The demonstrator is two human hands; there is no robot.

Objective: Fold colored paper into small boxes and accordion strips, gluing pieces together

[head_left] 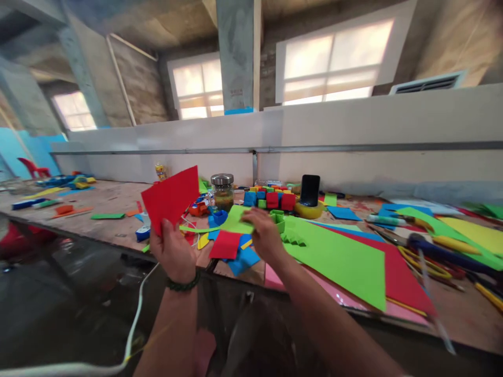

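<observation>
My left hand (175, 251), with a dark green braided bracelet at the wrist, pinches the lower edge of a flat red sheet (173, 196) and holds it up above the table. My right hand (262, 233) hovers over a light green piece (236, 217), its fingers loosely bent and apart, and I see nothing in them. Below it lie a small red square (226, 244) and blue scraps (242, 261). Just right of its fingers stand a green ring-like piece (278, 220) and a zigzag-folded green strip (294, 240).
Large green (341, 256) and red (408, 277) sheets lie at the right. Beyond are scissors (387, 234) and other hand tools. At the back stand a lidded glass jar (222, 192), coloured cubes (272, 200), and a phone (310, 189) by a yellow tape roll (309, 210). A white cable (137, 309) hangs down.
</observation>
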